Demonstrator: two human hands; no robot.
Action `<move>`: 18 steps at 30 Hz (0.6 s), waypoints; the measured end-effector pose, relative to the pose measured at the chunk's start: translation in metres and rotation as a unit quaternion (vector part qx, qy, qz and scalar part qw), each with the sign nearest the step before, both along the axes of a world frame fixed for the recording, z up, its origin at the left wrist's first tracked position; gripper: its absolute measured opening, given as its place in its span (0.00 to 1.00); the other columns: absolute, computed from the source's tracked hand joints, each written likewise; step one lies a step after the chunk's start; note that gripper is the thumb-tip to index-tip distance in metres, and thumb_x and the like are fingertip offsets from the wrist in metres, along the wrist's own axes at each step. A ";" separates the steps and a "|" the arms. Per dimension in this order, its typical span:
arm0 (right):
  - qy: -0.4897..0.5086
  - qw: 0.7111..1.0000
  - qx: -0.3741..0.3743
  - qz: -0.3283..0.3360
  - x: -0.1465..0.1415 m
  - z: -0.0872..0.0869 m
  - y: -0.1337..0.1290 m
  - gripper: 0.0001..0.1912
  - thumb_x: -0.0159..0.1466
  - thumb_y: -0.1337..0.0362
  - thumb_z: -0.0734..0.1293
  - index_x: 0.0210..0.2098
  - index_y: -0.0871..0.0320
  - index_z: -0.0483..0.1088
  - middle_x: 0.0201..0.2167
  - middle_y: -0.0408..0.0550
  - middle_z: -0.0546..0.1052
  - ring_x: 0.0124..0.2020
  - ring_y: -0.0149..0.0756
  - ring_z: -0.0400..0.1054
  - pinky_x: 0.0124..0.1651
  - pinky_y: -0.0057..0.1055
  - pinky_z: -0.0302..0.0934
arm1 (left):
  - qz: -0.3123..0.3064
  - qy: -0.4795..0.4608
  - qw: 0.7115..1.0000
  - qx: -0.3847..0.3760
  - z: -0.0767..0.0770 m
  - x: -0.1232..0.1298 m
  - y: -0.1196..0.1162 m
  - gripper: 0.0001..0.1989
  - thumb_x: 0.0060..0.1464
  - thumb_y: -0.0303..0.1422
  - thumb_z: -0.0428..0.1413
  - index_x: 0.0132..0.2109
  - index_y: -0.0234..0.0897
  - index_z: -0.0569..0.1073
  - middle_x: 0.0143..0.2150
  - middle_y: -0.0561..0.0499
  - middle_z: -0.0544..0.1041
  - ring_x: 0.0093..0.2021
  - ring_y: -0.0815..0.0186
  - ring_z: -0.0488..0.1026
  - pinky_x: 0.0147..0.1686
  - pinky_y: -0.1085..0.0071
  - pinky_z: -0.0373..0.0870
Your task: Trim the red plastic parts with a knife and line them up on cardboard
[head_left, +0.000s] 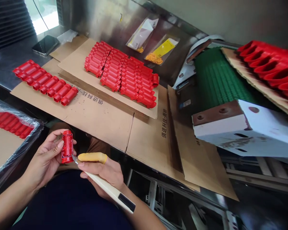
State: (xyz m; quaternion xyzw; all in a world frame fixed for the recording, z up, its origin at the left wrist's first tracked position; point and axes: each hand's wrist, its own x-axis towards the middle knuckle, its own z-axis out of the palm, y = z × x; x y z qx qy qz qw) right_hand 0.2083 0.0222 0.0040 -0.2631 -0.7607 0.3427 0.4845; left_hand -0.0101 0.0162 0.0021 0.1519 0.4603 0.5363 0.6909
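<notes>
Head view: the right hand (108, 172) closes pen-like round a knife (105, 188), its blade at the lower edge of the red part (67, 145) that the left hand (44, 156) pinches upright. Shallow, light strokes, angled away from the left fingertips, would best spare its rim. Beyond, red pieces (45, 83) lie in rows on cardboard (98, 124) over the counter (2, 72).

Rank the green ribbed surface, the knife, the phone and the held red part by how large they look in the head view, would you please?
Largest: green ribbed surface
Next: knife
Smallest: phone and held red part, too alike to rank
</notes>
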 end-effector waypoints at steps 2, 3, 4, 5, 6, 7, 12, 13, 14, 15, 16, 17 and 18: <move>0.007 1.000 -0.018 0.004 -0.003 -0.005 0.000 0.14 0.74 0.70 0.72 0.57 0.58 0.80 0.53 0.55 0.86 0.52 0.39 0.84 0.55 0.31 0.82 | 0.007 0.008 1.000 -0.003 -0.001 0.002 -0.001 0.23 0.56 0.36 0.74 0.56 0.41 0.80 0.46 0.41 0.87 0.36 0.60 0.85 0.35 0.68 0.86; 0.007 1.000 -0.023 0.007 -0.004 -0.006 0.000 0.15 0.73 0.70 0.72 0.58 0.57 0.80 0.53 0.55 0.86 0.52 0.40 0.84 0.55 0.32 0.82 | 0.010 0.012 1.000 -0.005 -0.002 0.002 -0.001 0.22 0.56 0.36 0.74 0.56 0.41 0.80 0.45 0.42 0.87 0.35 0.61 0.85 0.34 0.69 0.85; 0.007 1.000 -0.023 0.009 -0.005 -0.007 0.000 0.16 0.73 0.71 0.73 0.59 0.56 0.79 0.52 0.55 0.86 0.52 0.40 0.84 0.54 0.33 0.83 | 0.014 0.016 1.000 -0.006 -0.002 0.003 -0.001 0.22 0.56 0.37 0.74 0.55 0.40 0.80 0.45 0.42 0.87 0.35 0.62 0.85 0.34 0.70 0.85; 0.007 1.000 -0.022 0.011 -0.005 -0.007 0.001 0.17 0.73 0.71 0.73 0.60 0.55 0.79 0.51 0.54 0.87 0.51 0.41 0.84 0.54 0.34 0.83 | 0.018 0.019 1.000 -0.006 -0.002 0.003 0.000 0.22 0.55 0.37 0.75 0.54 0.40 0.80 0.44 0.42 0.87 0.35 0.62 0.85 0.35 0.71 0.85; 0.009 1.000 -0.020 0.012 -0.005 -0.007 0.001 0.18 0.73 0.71 0.73 0.61 0.55 0.78 0.51 0.54 0.87 0.51 0.41 0.84 0.53 0.35 0.83 | 0.021 0.021 1.000 -0.007 -0.002 0.003 0.000 0.22 0.54 0.37 0.75 0.53 0.40 0.80 0.43 0.42 0.87 0.35 0.63 0.85 0.35 0.71 0.85; 0.011 1.000 -0.019 0.013 -0.005 -0.007 0.001 0.18 0.73 0.71 0.72 0.61 0.54 0.78 0.51 0.54 0.87 0.50 0.41 0.84 0.52 0.35 0.83 | 0.024 0.023 0.999 -0.007 -0.002 0.004 0.001 0.23 0.54 0.38 0.76 0.53 0.39 0.80 0.43 0.42 0.87 0.35 0.63 0.85 0.35 0.71 0.85; 0.020 0.999 -0.025 0.013 -0.008 -0.008 0.001 0.17 0.74 0.70 0.72 0.61 0.53 0.79 0.50 0.53 0.87 0.48 0.40 0.85 0.52 0.35 0.83 | 0.024 0.028 0.999 -0.002 -0.001 0.006 0.001 0.23 0.53 0.38 0.76 0.52 0.39 0.79 0.42 0.43 0.87 0.35 0.64 0.85 0.36 0.72 0.85; 0.023 0.999 -0.026 0.015 -0.008 -0.009 0.001 0.17 0.73 0.70 0.72 0.60 0.54 0.79 0.50 0.53 0.87 0.48 0.40 0.84 0.52 0.36 0.83 | 0.024 0.028 0.999 -0.001 0.000 0.006 0.001 0.23 0.53 0.38 0.76 0.52 0.39 0.79 0.42 0.43 0.87 0.35 0.64 0.85 0.36 0.72 0.85; 0.027 0.999 -0.026 0.016 -0.009 -0.009 0.000 0.16 0.73 0.70 0.73 0.59 0.55 0.79 0.50 0.54 0.87 0.48 0.40 0.84 0.52 0.36 0.83 | 0.026 0.030 0.999 0.001 -0.001 0.007 0.001 0.23 0.53 0.38 0.76 0.52 0.39 0.79 0.42 0.43 0.87 0.36 0.64 0.85 0.36 0.73 0.85; 0.028 0.999 -0.027 0.016 -0.009 -0.010 0.000 0.16 0.73 0.70 0.73 0.59 0.56 0.79 0.49 0.54 0.87 0.49 0.40 0.84 0.52 0.36 0.82 | 0.027 0.033 0.999 0.002 -0.001 0.007 0.001 0.23 0.54 0.38 0.76 0.53 0.39 0.79 0.42 0.43 0.87 0.36 0.64 0.85 0.37 0.73 0.85; 0.028 0.999 -0.028 0.014 -0.009 -0.010 0.000 0.15 0.73 0.71 0.72 0.58 0.56 0.79 0.49 0.54 0.87 0.49 0.40 0.84 0.52 0.36 0.82 | 0.026 0.035 0.999 0.003 -0.001 0.007 0.001 0.23 0.54 0.38 0.75 0.53 0.39 0.79 0.42 0.43 0.87 0.37 0.64 0.85 0.37 0.73 0.85; 0.027 0.999 -0.029 0.012 -0.009 -0.009 -0.001 0.15 0.73 0.71 0.72 0.58 0.56 0.79 0.49 0.54 0.87 0.49 0.39 0.84 0.52 0.35 0.82 | 0.027 0.036 0.999 0.004 -0.002 0.007 0.000 0.22 0.55 0.38 0.75 0.53 0.39 0.79 0.43 0.43 0.87 0.37 0.64 0.85 0.37 0.72 0.85; 0.026 0.999 -0.031 0.009 -0.008 -0.008 -0.001 0.14 0.74 0.71 0.72 0.57 0.56 0.79 0.48 0.53 0.88 0.49 0.39 0.84 0.52 0.35 0.82 | 0.027 0.036 0.999 0.006 -0.003 0.006 0.000 0.22 0.56 0.38 0.75 0.54 0.39 0.79 0.44 0.43 0.87 0.37 0.64 0.84 0.37 0.72 0.84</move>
